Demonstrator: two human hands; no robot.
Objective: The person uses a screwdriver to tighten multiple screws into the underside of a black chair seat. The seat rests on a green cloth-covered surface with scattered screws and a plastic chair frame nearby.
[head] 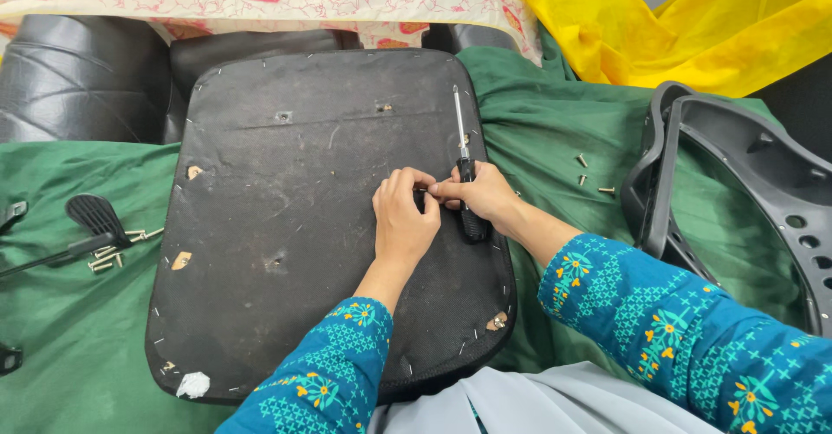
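Observation:
A black chair seat base (295, 200) lies upside down on a green cloth (78, 330), its fabric stapled round the rim. My left hand (403, 217) rests on its right part, fingers pinched at a small spot. My right hand (479, 193) meets it there, fingertips touching the same spot, which the fingers hide. A screwdriver (464, 161) with a black handle lies on the seat under my right hand, its shaft pointing away from me.
Loose screws (592, 174) lie on the cloth to the right, beside a black plastic chair frame (737, 182). More screws (108, 256) and a black lever (91, 217) sit at the left. Yellow cloth (676, 26) and patterned cloth (286, 0) lie at the back.

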